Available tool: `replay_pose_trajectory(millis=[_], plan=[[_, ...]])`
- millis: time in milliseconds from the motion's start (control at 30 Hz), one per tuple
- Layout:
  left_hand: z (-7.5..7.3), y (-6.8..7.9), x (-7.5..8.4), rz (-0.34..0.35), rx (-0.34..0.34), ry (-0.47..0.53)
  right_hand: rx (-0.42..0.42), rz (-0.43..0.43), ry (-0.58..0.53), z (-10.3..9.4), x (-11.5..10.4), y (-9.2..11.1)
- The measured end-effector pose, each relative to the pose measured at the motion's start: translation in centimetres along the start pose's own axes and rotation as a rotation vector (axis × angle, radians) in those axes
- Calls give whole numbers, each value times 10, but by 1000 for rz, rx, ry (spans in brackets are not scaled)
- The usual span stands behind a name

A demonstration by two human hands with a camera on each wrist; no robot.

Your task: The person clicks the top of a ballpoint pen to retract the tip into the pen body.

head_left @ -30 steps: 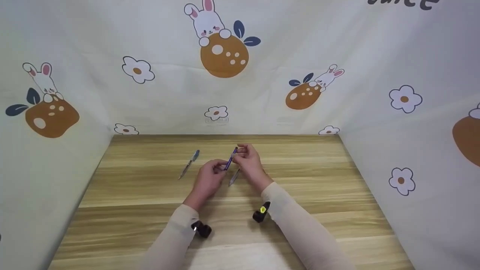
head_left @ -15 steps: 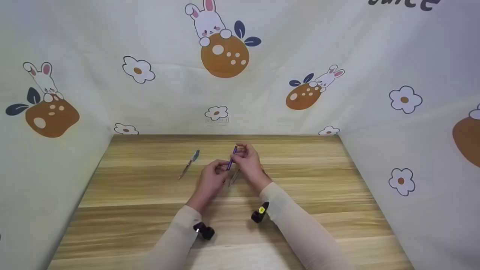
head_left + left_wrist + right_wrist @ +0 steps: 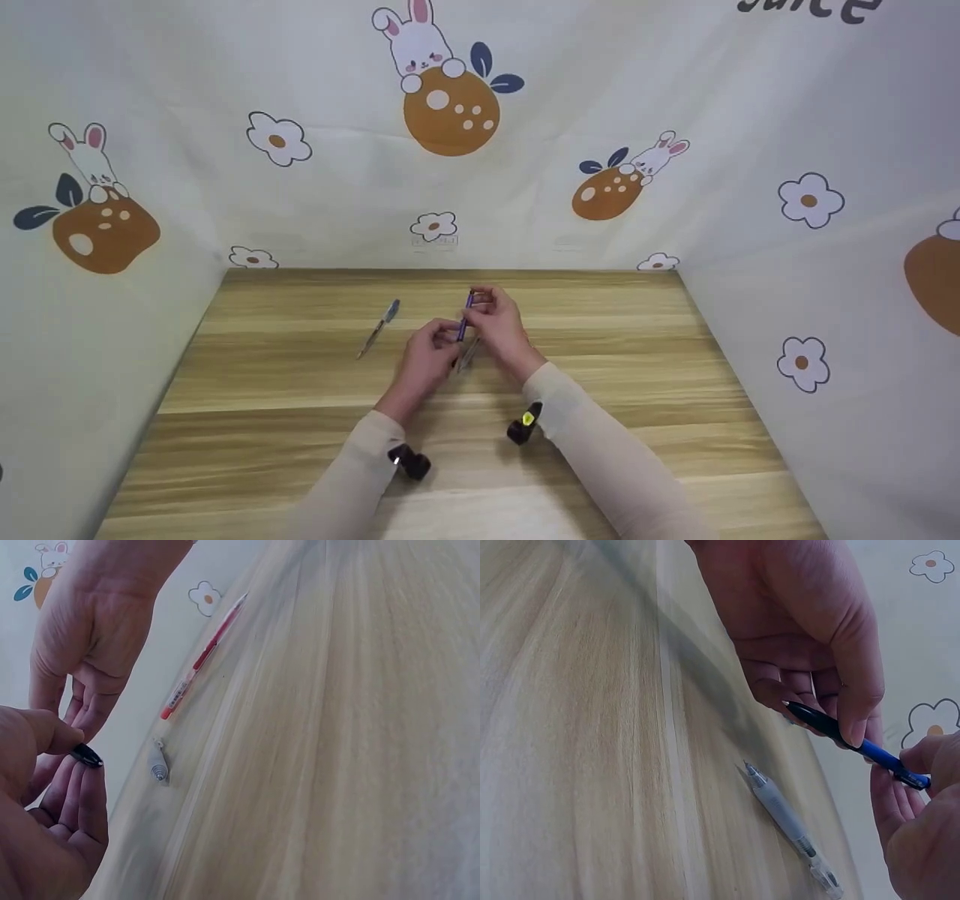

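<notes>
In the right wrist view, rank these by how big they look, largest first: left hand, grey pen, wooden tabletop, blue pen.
1. Wooden tabletop
2. Left hand
3. Blue pen and grey pen: they look too alike in length to rank, and the blue one is partly covered.

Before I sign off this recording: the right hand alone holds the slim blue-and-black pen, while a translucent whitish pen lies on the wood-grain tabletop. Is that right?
No: the right hand does not hold the slim blue-and-black pen alone. The left hand pinches it too, as the right wrist view shows.
</notes>
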State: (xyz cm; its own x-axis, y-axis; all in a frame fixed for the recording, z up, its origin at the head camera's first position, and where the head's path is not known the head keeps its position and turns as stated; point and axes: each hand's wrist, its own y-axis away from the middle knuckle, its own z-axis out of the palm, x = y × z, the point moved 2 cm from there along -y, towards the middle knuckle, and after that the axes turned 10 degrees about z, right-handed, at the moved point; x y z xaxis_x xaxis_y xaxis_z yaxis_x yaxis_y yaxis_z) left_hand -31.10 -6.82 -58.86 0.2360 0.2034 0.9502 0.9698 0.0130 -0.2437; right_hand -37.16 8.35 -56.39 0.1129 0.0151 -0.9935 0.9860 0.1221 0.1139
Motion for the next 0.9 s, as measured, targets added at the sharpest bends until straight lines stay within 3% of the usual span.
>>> replay_pose_trajectory(millis=[433,900], plan=[[13,5,6,-21,-50,194,-77,-41,165,-19,-14,7],[27,13,9,-67,-74,338,-170,-78,193,-34,-24,17]])
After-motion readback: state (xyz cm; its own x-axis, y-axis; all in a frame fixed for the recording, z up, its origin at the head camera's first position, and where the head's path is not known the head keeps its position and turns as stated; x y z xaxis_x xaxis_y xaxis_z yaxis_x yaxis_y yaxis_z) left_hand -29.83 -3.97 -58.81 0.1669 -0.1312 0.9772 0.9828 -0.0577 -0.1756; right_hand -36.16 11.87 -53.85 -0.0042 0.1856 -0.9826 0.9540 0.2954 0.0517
